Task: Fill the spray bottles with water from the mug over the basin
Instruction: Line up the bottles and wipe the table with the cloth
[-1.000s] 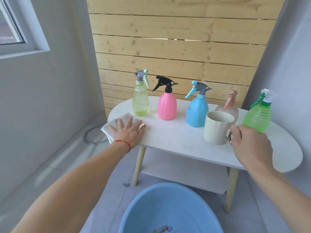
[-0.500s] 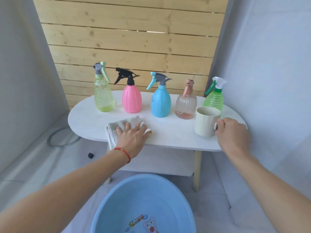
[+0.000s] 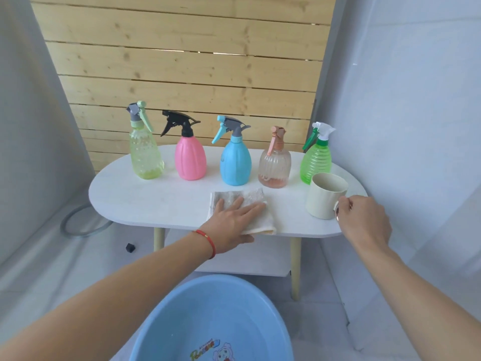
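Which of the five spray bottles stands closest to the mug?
The bright green ribbed bottle with the white-and-green trigger, at the right end of the row. It stands right behind the mug; the clear pinkish bottle is next nearest.

We stood before a white oval table (image 3: 156,201) on pale wooden legs, with a lower shelf (image 3: 250,264) beneath. Behind it rose a wall of horizontal pine planks (image 3: 182,74), flanked by grey walls. A grey hose (image 3: 78,225) coiled on the pale floor in soft daylight.

Glossy plastic basin (image 3: 166,319), matt white table (image 3: 156,201), nubby cloth (image 3: 242,198), seemingly plastic mug (image 3: 322,199)
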`<state>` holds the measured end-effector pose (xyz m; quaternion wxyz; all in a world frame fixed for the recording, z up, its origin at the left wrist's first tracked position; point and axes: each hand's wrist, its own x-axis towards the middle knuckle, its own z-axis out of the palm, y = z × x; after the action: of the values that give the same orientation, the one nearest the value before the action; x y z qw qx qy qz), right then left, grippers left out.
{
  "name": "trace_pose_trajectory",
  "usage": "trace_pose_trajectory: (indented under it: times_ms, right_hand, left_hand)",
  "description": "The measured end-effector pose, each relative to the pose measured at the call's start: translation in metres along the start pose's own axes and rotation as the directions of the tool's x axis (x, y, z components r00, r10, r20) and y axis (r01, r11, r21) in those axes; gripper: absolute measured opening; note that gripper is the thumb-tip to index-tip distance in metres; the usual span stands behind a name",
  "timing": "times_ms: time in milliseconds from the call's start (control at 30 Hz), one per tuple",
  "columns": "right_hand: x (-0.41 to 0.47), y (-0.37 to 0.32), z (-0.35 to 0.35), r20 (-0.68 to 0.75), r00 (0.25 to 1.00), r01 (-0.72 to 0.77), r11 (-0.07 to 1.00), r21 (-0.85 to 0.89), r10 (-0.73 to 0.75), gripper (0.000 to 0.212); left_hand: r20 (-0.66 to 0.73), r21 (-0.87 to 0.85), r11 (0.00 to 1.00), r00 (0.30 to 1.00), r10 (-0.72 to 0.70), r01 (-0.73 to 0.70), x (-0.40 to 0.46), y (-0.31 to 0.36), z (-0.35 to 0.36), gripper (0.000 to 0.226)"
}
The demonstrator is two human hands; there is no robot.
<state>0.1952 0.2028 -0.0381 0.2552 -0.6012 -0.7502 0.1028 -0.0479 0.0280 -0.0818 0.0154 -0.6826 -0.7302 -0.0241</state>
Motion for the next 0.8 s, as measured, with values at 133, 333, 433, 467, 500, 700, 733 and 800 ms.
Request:
trace_pose_trajectory:
  times_ms: [133,333,433,467,500,700,733,800]
  right_hand:
    - [-0.02,-0.03,-0.02,-0.271,0.944,0.232,0.963,0.137,-0.189,0.03]
    - [-0.108,-0.137,0.017,0.465,0.687,-0.015,0.629,0.777,-0.558,0.046]
    - [-0.136,-0.176,0.032,0.531,0.682,-0.211,0.56,0.801,-0.503,0.048]
    - [-0.138,-0.185,0.033,0.511,0.731,-0.202,0.572,0.795,-0.453,0.045]
    - [-0.139,-0.192,0.034,0.491,0.766,-0.192,0.582,0.79,-0.414,0.047]
    - [-0.159,-0.226,0.057,0.475,0.852,-0.244,0.635,0.733,-0.22,0.063]
    - [-0.161,-0.23,0.063,0.507,0.84,-0.29,0.63,0.72,-0.193,0.062]
    - [-0.163,-0.238,0.07,0.548,0.819,-0.36,0.59,0.723,-0.172,0.056]
  left_hand:
    - [-0.232,-0.248,0.968,0.972,-0.04,-0.019,-0.03,-0.005,-0.01,0.07]
    - [0.142,-0.982,-0.185,0.768,-0.625,0.032,-0.056,0.039,-0.086,0.019]
    - [0.276,-0.932,-0.36,0.722,-0.635,0.039,-0.075,0.043,-0.091,0.029]
    - [0.292,-0.92,-0.391,0.722,-0.628,0.033,-0.082,0.039,-0.093,0.034]
    - [0.298,-0.91,-0.414,0.733,-0.612,0.025,-0.089,0.031,-0.094,0.041]
    - [0.287,-0.937,-0.333,0.785,-0.549,0.11,-0.119,-0.004,-0.087,0.047]
    - [0.282,-0.943,-0.309,0.786,-0.55,0.123,-0.124,-0.009,-0.088,0.041]
    - [0.244,-0.965,-0.215,0.807,-0.538,0.149,-0.134,-0.019,-0.09,0.032]
